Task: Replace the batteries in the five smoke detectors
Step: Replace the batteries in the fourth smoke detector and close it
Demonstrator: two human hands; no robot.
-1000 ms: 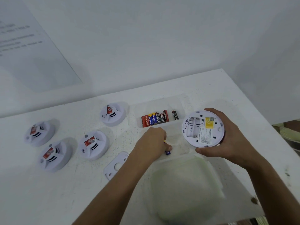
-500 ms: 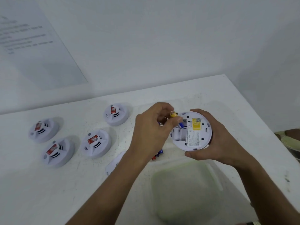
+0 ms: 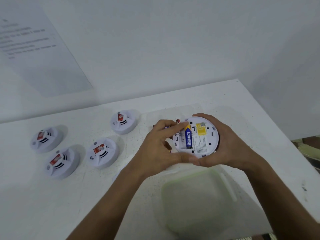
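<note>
My right hand (image 3: 230, 146) grips a white smoke detector (image 3: 201, 148) with its back turned up, over the table. A blue and yellow battery (image 3: 188, 138) lies in its open compartment beside a yellow label. My left hand (image 3: 155, 149) is against the detector: the index fingertip presses on the battery's far end and the thumb rests on the near rim. Several more detectors with red labels sit face up on the left, at the back (image 3: 123, 122), in the middle (image 3: 102, 152) and at the far left (image 3: 45, 139), (image 3: 60, 161).
The tip of a red battery (image 3: 177, 120) shows behind my left hand. A translucent container with a greenish rim (image 3: 223, 177) stands near me under my forearms. The white table (image 3: 242, 104) ends at the right, and a printed sheet (image 3: 34, 49) hangs on the wall.
My left hand picked a battery from the table, carried it to the detector and laid it in the compartment. My right hand brought the detector closer to the middle.
</note>
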